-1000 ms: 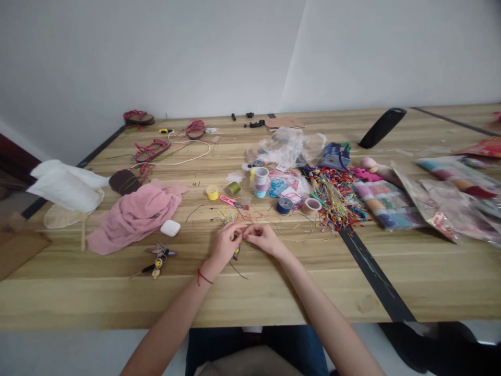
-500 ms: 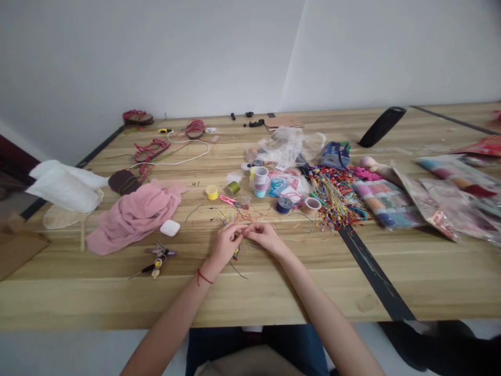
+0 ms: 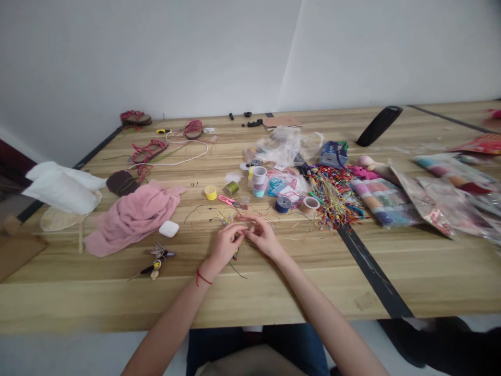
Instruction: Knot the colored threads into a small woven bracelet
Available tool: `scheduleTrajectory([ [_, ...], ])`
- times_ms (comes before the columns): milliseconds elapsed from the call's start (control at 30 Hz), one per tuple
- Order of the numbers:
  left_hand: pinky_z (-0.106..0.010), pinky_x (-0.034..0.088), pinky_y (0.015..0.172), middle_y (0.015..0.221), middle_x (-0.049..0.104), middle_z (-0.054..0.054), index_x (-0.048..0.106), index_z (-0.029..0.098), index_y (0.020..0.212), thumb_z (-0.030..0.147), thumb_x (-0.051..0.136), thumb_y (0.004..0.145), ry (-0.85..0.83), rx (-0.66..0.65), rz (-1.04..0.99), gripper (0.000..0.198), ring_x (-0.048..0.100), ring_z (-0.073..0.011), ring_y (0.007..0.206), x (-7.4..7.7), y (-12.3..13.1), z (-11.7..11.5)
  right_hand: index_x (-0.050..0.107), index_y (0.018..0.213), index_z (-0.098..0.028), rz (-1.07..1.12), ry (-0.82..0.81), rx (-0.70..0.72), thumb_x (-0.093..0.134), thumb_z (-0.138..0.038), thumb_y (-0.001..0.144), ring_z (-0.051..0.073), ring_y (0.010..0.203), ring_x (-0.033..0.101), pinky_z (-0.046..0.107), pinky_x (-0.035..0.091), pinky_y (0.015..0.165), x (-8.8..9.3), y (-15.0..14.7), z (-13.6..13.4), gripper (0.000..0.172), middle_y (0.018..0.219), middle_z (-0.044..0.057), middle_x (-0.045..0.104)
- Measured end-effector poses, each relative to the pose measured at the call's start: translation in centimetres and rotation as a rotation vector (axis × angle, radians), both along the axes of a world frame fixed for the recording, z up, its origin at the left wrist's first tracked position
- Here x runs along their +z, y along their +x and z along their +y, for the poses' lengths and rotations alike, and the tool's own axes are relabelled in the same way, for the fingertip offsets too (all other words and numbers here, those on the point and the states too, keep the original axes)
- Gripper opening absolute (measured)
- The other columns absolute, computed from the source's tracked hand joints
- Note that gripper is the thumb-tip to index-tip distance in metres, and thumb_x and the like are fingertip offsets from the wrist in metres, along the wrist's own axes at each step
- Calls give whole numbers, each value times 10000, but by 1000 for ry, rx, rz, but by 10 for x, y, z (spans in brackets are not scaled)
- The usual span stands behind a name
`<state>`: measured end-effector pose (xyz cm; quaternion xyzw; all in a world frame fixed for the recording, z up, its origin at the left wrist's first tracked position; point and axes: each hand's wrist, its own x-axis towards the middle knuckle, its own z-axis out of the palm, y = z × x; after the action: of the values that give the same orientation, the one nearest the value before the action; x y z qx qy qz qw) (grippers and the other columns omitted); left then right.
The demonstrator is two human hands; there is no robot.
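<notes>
Both hands [image 3: 245,235] work at the near middle of the tabletop [image 3: 78,308], forearms converging from the near edge. Left hand [image 3: 226,244]: fingers curled, thumb and fingertips closed on the thin cords [image 3: 245,244]. Right hand [image 3: 263,236]: fingers bent toward the left hand, fingertips pinched on the same cords. The fingertips of the two hands nearly meet, and the grip is closed on both sides; exactly which fingers carry each strand is too small to tell.

The cords lie directly under and between the hands, just above the tabletop or on it. Their held section is mostly hidden by the fingers, so its long axis cannot be read exactly. One dark strand trails from below the hands toward the person, angled slightly right, and a small yellow-and-blue piece [image 3: 236,254] sits just under the left hand's fingers. Loose fine threads [image 3: 223,216] spread across the tabletop beyond the hands.

Beyond these lie pink-handled scissors [image 3: 226,199], a yellow spool [image 3: 210,192], a green spool [image 3: 232,188], a stack of pale spools [image 3: 259,181] and a blue spool [image 3: 282,205]. A multicoloured thread bundle [image 3: 334,198] lies farther right. To the left are a white earbud case [image 3: 168,228], a pink cloth [image 3: 133,219] and a key ring [image 3: 158,253]. A red cord bracelet [image 3: 201,278] circles the left wrist.
</notes>
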<state>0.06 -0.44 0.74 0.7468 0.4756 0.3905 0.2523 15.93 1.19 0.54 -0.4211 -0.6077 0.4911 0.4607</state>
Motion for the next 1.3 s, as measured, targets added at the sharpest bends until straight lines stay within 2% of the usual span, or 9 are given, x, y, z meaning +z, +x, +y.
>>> scheduleTrajectory([
  [67, -181, 397, 559, 851, 633, -4, 701, 195, 989, 44, 592, 795, -9, 1, -5, 268, 424, -68, 543, 1, 0, 0, 671, 1042, -194, -81, 55, 6, 622, -304, 773, 124, 607, 530, 261, 434, 588, 2, 1, -1, 294, 973, 71, 711],
  [167, -176, 392, 550, 838, 630, -2, 698, 183, 976, 38, 594, 793, -33, 18, -20, 256, 419, -63, 532, 2, -1, -1, 711, 947, -182, -138, 82, -19, 636, -320, 786, 169, 673, 600, 294, 472, 654, 1, 2, -2, 224, 846, 66, 727],
  [400, -163, 342, 489, 840, 631, 1, 714, 181, 975, 67, 618, 803, -41, 20, -97, 227, 378, -45, 498, 1, 1, -1, 732, 843, -171, -29, -71, -75, 729, -430, 707, 234, 723, 683, 357, 532, 711, -5, 5, 2, 293, 803, 91, 754],
  [533, -159, 332, 480, 798, 619, 7, 725, 181, 968, 92, 631, 804, -46, 21, -119, 209, 373, -42, 491, 1, 1, 1, 727, 828, -179, 33, -127, -80, 769, -472, 650, 245, 728, 694, 376, 550, 710, -7, 4, 4, 345, 798, 89, 756],
  [633, -158, 328, 480, 782, 608, 10, 724, 182, 978, 103, 631, 806, -49, 17, -120, 211, 371, -42, 489, 1, 0, 2, 707, 860, -181, 71, -112, -89, 790, -455, 629, 234, 726, 693, 370, 554, 720, -4, 4, 4, 368, 785, 76, 747],
  [767, -159, 338, 491, 766, 604, 12, 721, 180, 972, 93, 627, 801, -43, 16, -124, 214, 369, -45, 490, 0, 0, 2, 668, 799, -192, 60, -111, -101, 783, -482, 638, 214, 698, 681, 353, 557, 703, -2, 3, 2, 351, 755, 65, 730],
  [933, -155, 334, 484, 767, 610, 14, 719, 176, 957, 87, 628, 789, -46, 30, -130, 210, 365, -42, 483, 2, 1, 2, 642, 780, -181, 116, -137, -112, 812, -519, 588, 214, 706, 679, 347, 556, 701, -3, 1, 2, 424, 768, 79, 719],
  [1133, -157, 332, 490, 759, 595, 20, 713, 171, 933, 89, 625, 788, -50, 38, -141, 188, 376, -42, 492, -1, 0, 2, 715, 812, -176, 44, -83, -98, 765, -466, 664, 199, 666, 652, 328, 529, 666, -2, 1, 1, 329, 746, 74, 722],
  [1300, -159, 310, 473, 732, 563, 24, 719, 163, 921, 96, 623, 784, -49, 22, -184, 180, 355, -41, 487, -4, 0, 3, 751, 857, -207, 8, -6, -74, 729, -413, 720, 212, 736, 655, 338, 528, 703, 0, 2, 0, 248, 822, 74, 739],
])
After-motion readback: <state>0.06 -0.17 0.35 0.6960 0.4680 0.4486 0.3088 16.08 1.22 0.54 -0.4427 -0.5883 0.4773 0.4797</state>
